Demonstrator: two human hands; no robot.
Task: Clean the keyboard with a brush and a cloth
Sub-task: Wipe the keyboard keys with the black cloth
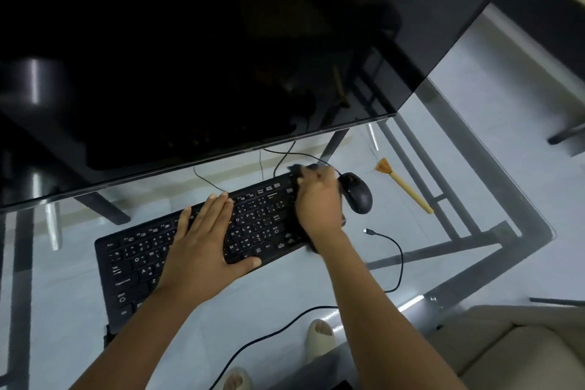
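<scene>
A black keyboard (136, 260) lies slanted on a glass desk (364, 291). My left hand (205, 237) rests flat on its middle keys, fingers spread. At the keyboard's right end my right hand (319, 203) is closed on a dark cloth (296, 169), pressing it onto the keys; most of the cloth is hidden under the hand. A small brush (403, 188) with a pale wooden handle and orange bristles lies on the glass to the right, past the mouse, untouched.
A black mouse (357, 193) sits right beside my right hand. A large dark monitor (205, 57) overhangs the back of the desk. A loose black cable (392, 247) curls at the front right. Sandalled feet show through the glass.
</scene>
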